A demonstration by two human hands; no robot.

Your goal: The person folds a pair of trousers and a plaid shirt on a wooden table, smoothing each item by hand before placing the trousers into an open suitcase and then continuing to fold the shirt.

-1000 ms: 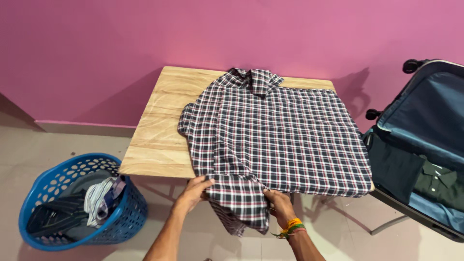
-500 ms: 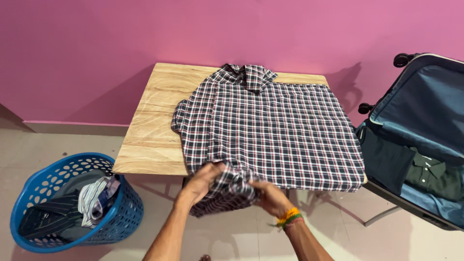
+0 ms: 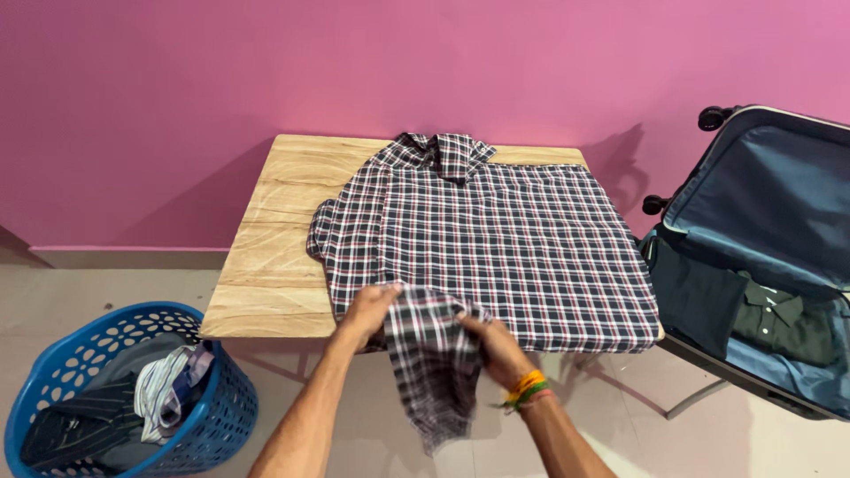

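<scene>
Your fingers (image 3: 382,296) on both hands pinch the sleeve (image 3: 432,363) of the plaid shirt (image 3: 505,239): left hand (image 3: 367,312), right hand (image 3: 496,347). Fingertips partly buried in cloth. Soft woven check, sleeve hanging off the near edge of the wood-grain table (image 3: 274,230). Perforated blue basket (image 3: 199,425) cut off at left.

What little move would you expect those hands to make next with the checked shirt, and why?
Probably lifting the dangling sleeve up onto the shirt's body. Both the left hand and right hand pinch that part of the checked shirt at the table edge, and it hangs below the tabletop.
</scene>
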